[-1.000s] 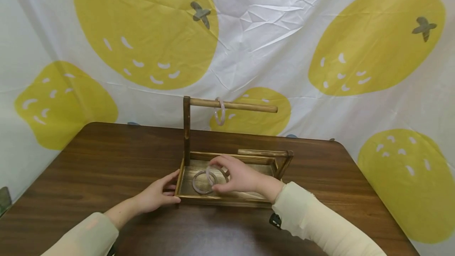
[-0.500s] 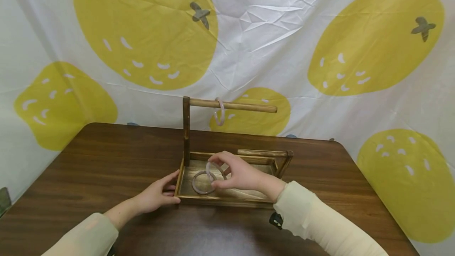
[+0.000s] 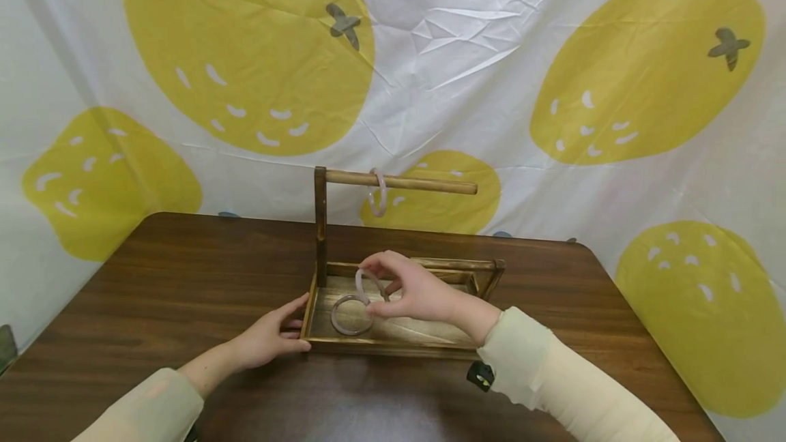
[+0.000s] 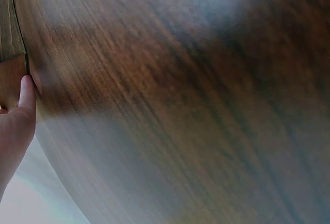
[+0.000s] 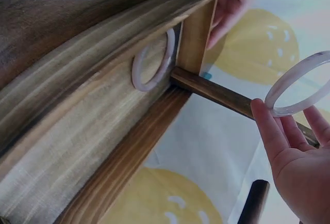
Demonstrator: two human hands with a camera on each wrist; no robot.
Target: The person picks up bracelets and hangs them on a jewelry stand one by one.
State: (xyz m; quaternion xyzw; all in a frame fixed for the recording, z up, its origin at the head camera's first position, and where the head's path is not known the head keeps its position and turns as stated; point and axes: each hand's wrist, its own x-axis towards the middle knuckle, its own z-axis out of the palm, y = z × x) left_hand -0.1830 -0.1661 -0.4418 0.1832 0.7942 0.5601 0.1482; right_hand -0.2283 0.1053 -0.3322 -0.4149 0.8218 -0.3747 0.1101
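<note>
My right hand (image 3: 417,292) pinches a pale pinkish bangle (image 3: 359,284) between thumb and fingertips, holding it tilted over a wooden tray stand (image 3: 399,342). In the right wrist view the held bangle (image 5: 281,91) appears raised off the tray floor. A second bangle (image 3: 333,318) lies flat at the left end of the tray. From the stand's upper bar (image 3: 436,186) hangs a third bangle (image 3: 383,202). My left hand (image 3: 264,341) rests against the tray's left end, its thumb straight along the front corner and its fingers on the outer end wall.
A lower bar (image 3: 457,264) on a short post runs along the tray's back right. The stand sits on a dark wooden table (image 3: 184,292). Behind it hangs a white cloth (image 3: 454,87) printed with yellow lemons.
My right hand has lifted slightly with its bangle, now higher over the bangle lying in the tray. My left hand stays at the tray's end.
</note>
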